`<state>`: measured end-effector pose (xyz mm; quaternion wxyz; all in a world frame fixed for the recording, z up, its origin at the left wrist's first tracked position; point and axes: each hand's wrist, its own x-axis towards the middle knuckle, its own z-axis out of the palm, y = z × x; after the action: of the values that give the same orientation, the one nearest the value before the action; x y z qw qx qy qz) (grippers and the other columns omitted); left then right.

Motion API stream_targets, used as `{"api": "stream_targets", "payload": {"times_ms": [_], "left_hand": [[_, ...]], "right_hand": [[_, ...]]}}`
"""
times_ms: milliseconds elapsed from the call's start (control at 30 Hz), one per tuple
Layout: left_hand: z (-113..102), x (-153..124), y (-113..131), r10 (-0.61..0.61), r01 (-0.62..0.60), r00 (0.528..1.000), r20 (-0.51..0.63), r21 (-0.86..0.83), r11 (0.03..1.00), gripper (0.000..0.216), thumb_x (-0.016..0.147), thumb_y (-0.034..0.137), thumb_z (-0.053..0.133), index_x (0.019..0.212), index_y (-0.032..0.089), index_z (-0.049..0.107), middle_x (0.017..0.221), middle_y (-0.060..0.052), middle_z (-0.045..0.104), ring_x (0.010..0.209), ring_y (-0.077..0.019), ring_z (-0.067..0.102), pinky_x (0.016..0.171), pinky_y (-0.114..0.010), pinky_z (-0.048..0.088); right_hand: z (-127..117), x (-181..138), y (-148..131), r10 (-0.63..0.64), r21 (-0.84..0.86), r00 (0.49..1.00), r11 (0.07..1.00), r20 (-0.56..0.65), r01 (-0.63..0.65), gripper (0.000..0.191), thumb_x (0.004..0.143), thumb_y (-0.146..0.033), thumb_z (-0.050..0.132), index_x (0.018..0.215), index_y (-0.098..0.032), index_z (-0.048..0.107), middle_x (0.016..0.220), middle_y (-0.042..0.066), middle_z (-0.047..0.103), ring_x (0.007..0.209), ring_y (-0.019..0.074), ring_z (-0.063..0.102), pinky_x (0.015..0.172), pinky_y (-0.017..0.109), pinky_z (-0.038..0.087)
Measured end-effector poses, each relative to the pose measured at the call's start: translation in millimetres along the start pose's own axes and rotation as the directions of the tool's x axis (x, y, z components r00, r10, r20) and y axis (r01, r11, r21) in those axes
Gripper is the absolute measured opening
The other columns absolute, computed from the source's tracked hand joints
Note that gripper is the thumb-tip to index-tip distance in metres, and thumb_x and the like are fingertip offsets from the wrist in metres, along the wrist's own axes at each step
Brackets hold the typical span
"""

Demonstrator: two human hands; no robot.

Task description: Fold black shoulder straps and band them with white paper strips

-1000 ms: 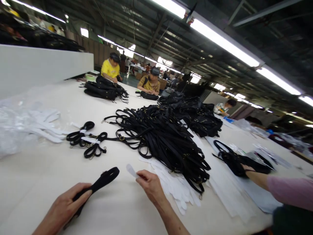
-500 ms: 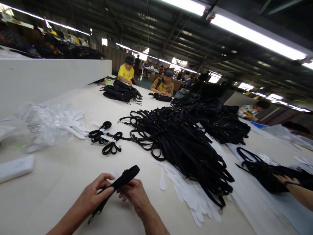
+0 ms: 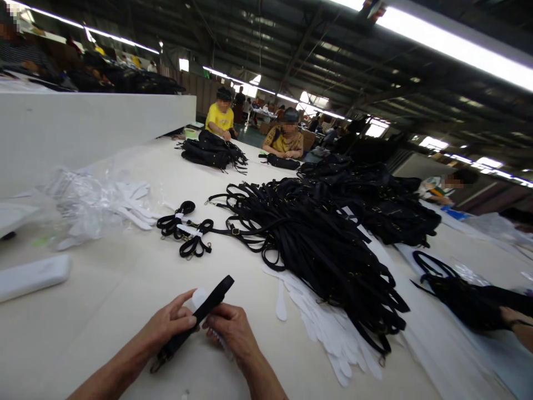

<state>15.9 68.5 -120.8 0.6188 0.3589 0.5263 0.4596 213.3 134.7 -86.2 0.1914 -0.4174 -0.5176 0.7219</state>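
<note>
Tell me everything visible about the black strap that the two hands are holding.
The folded black strap is flat and matt, like leather or a similar material. It lies slanted, its looped end raised toward the big strap pile, and its lower end carries a small metal clasp near the white table. The left hand pinches it from the left, the right hand touches it from the right. A white paper slip shows behind it.

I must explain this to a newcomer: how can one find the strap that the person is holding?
Start at the big strap pile mid-table and come toward the camera. There, both hands, left hand and right hand, pinch one folded black strap, alone off the table.
</note>
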Motion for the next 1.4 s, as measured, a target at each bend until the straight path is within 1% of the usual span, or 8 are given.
{"api": "stream_targets", "payload": {"times_ms": [100,233,367,633,900,1000,1133,1400], "left_hand": [[5,-12,17,-0.021,0.019,1.0,0.021,0.063,0.998,0.059,0.071,0.051,0.073,0.119,0.019,0.066,0.079,-0.001,0.07,0.076,-0.0206,0.064,0.066,-0.028,0.044],[7,-28,40,0.024,0.007,0.994,-0.105,0.284,0.959,0.039,0.082,0.045,0.064,0.114,0.023,0.069,0.091,0.001,0.074,0.083,-0.0196,0.067,0.071,-0.027,0.049],[0,-31,41,0.232,-0.047,0.959,-0.165,0.711,0.702,0.035,0.088,0.04,0.054,0.117,0.026,0.067,0.104,0.0,0.074,0.095,-0.0215,0.066,0.085,-0.032,0.051],[14,-36,22,0.323,-0.071,0.942,-0.089,0.889,0.453,0.031,0.092,0.027,0.049,0.118,0.031,0.065,0.099,-0.002,0.069,0.098,-0.0244,0.06,0.09,-0.041,0.046],[12,-31,2,0.427,-0.149,0.902,-0.053,0.892,0.426,0.031,0.088,0.02,0.051,0.114,0.031,0.064,0.123,-0.001,0.066,0.107,-0.0223,0.062,0.094,-0.039,0.047],[8,-28,-3,0.416,-0.163,0.908,-0.058,0.865,0.475,0.03,0.087,0.022,0.052,0.113,0.03,0.065,0.111,-0.001,0.071,0.101,-0.0224,0.064,0.093,-0.039,0.049],[7,-28,-4,0.379,-0.131,0.92,-0.1,0.833,0.537,0.032,0.087,0.024,0.052,0.115,0.031,0.065,0.11,-0.001,0.072,0.102,-0.0217,0.064,0.093,-0.037,0.05],[11,-29,0,0.271,-0.006,0.94,-0.207,0.784,0.621,0.042,0.085,0.027,0.053,0.127,0.032,0.057,0.114,-0.002,0.07,0.1,-0.0218,0.067,0.092,-0.038,0.052]], "right_hand": [[2,0,-3,0.006,-0.017,1.0,1.0,0.021,-0.006,0.035,0.068,-0.046,0.075,0.086,-0.016,0.073,0.075,0.003,0.069,0.06,0.0114,0.057,0.056,0.023,0.043],[4,-4,-3,0.006,0.022,1.0,1.0,-0.004,-0.006,0.038,0.069,-0.042,0.076,0.099,-0.019,0.071,0.079,0.001,0.069,0.061,0.012,0.058,0.058,0.024,0.045],[5,-15,6,0.002,0.071,0.999,0.997,-0.043,0.001,0.042,0.07,-0.04,0.075,0.107,-0.02,0.069,0.08,0.001,0.07,0.063,0.0137,0.06,0.061,0.027,0.048],[11,-25,18,-0.197,-0.117,0.98,0.974,-0.017,0.194,0.027,0.078,-0.021,0.058,0.098,-0.023,0.077,0.1,0.002,0.073,0.097,0.0201,0.064,0.091,0.033,0.048],[16,-37,7,-0.42,-0.664,0.904,0.654,0.08,0.362,0.025,0.089,-0.021,0.055,0.103,-0.029,0.074,0.111,0.005,0.069,0.106,0.0214,0.06,0.094,0.035,0.047],[23,-31,3,-0.409,-0.548,0.911,0.752,0.048,0.367,0.025,0.089,-0.02,0.052,0.1,-0.027,0.073,0.116,0.005,0.068,0.109,0.0206,0.061,0.092,0.034,0.05],[29,-13,4,-0.151,-0.203,0.987,0.969,-0.049,0.138,0.021,0.086,-0.028,0.055,0.095,-0.022,0.072,0.081,0.002,0.07,0.074,0.0151,0.065,0.059,0.023,0.05],[31,6,7,0.006,0.035,0.997,0.999,-0.079,-0.004,0.032,0.075,-0.039,0.067,0.095,-0.014,0.068,0.069,0.001,0.067,0.053,0.0081,0.056,0.048,0.018,0.041]]}}
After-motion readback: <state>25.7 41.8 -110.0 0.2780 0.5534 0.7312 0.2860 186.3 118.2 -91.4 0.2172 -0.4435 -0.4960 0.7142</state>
